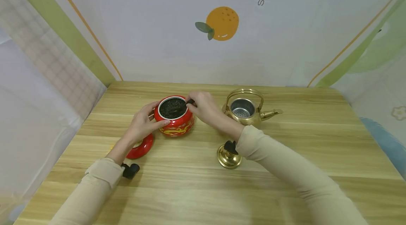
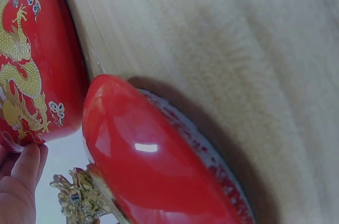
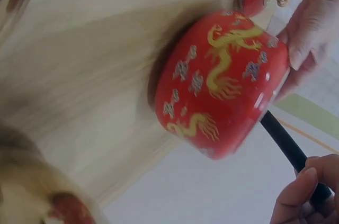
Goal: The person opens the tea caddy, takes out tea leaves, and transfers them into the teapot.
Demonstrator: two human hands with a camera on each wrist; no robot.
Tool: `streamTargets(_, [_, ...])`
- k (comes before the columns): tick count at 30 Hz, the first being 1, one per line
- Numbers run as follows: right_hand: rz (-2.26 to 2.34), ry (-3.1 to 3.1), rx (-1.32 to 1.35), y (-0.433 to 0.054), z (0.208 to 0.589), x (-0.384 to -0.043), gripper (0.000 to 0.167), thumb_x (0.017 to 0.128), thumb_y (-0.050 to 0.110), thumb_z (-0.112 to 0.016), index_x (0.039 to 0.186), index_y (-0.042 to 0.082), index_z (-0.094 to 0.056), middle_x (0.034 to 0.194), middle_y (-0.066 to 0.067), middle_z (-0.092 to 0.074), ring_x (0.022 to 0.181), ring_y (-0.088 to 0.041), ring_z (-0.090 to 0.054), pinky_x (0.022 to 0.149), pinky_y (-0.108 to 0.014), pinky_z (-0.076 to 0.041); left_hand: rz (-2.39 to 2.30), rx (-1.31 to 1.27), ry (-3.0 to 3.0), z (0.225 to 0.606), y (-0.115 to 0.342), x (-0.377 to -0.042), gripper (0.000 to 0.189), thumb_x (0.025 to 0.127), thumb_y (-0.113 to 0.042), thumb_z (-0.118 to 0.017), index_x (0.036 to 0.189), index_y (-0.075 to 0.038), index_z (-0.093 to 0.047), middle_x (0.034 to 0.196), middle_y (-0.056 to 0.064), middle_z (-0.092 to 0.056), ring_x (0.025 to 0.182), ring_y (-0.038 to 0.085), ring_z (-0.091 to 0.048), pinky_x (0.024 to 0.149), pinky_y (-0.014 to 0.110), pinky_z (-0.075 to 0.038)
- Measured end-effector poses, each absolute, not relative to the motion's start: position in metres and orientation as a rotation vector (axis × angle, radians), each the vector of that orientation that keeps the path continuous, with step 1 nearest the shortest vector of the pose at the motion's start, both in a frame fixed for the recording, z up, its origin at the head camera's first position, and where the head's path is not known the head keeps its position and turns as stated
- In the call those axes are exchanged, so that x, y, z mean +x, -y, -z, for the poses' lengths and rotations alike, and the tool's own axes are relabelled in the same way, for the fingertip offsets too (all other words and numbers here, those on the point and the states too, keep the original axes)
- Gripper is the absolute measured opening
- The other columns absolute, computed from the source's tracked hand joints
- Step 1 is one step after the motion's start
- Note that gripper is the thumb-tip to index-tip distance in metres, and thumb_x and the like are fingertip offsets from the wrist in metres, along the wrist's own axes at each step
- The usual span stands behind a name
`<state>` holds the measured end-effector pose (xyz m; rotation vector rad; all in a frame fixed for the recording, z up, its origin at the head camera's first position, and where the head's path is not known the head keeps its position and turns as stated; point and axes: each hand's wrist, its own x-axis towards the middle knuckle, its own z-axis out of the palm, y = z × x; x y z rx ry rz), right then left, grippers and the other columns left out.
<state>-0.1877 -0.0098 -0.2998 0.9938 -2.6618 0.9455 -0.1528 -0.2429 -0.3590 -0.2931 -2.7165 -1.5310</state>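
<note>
Your left hand [image 1: 143,121] curls widely opened fingers round the red jar [image 1: 176,126] on the table [image 1: 190,186]; it seems slippery and fragile, so support its sides; your right hand [image 1: 203,107] closely pinches the black scoop [image 3: 286,142].

Tabletop [image 1: 180,193] passable at front; dragon-painted jar [image 1: 176,127] mouth obstructed on 2 sides.
Free wood lies between red lid [image 1: 141,151] and brass-coloured lid [image 1: 229,162]. The right forearm [image 1: 227,123] crosses the gap between jar and kettle [image 1: 253,119]. The left hand [image 1: 146,119] blocks the jar's left; the right hand [image 1: 203,105] and black scoop [image 3: 284,138] occupy its right rim. The arched handle [image 1: 244,91] spans the kettle's strainer [image 1: 243,112].
</note>
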Motion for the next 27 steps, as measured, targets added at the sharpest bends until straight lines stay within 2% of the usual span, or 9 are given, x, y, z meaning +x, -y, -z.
streamTargets(4, [-0.980,2.669,0.969,0.014,0.309,-0.187,0.010,0.086,0.003,-0.063,0.094,0.002,-0.069,0.089,-0.007,-0.071,0.075,-0.014,-0.062,0.064,-0.022,-0.051,1.527,-0.292,2.720,0.359,0.243,-0.153,0.076,0.080,-0.020,-0.076,0.142,-0.001,-0.035,0.141,0.018,-0.039,0.128,0.033,-0.043,0.102,0.045,-0.041])
streamTargets(10, [-1.013,2.645,0.910,0.020,0.323,-0.188,0.010,0.086,0.006,-0.066,0.095,0.005,-0.070,0.091,-0.006,-0.072,0.077,-0.015,-0.064,0.068,-0.024,-0.052,1.517,-0.283,2.720,0.359,0.243,-0.152,0.076,0.080,-0.020,-0.076,0.142,-0.002,-0.036,0.141,0.018,-0.039,0.127,0.033,-0.044,0.102,0.044,-0.042])
streamTargets(13, [-1.058,2.608,0.882,0.020,0.329,-0.188,0.010,0.085,0.007,-0.068,0.094,0.005,-0.070,0.089,-0.005,-0.072,0.074,-0.014,-0.063,0.065,-0.023,-0.051,1.514,-0.289,2.714,0.359,0.243,-0.153,0.076,0.080,-0.019,-0.076,0.142,-0.001,-0.036,0.141,0.018,-0.040,0.127,0.034,-0.044,0.103,0.044,-0.041])
streamTargets(20, [-1.229,2.571,0.839,0.020,0.340,-0.187,0.013,0.084,0.006,-0.069,0.095,0.001,-0.071,0.090,-0.008,-0.073,0.068,-0.013,-0.064,0.060,-0.016,-0.047,1.486,-0.293,2.736,0.358,0.243,-0.153,0.076,0.080,-0.023,-0.076,0.142,-0.003,-0.036,0.143,0.017,-0.039,0.128,0.034,-0.043,0.103,0.046,-0.040])
streamTargets(27, [-1.549,2.572,0.763,0.019,0.344,-0.187,0.018,0.086,0.004,-0.067,0.102,-0.004,-0.069,0.086,-0.016,-0.071,0.060,-0.027,-0.068,0.050,-0.017,-0.052,1.485,-0.287,2.744,0.359,0.242,-0.154,0.077,0.080,-0.023,-0.075,0.143,-0.003,-0.035,0.143,0.018,-0.039,0.128,0.035,-0.043,0.103,0.048,-0.040])
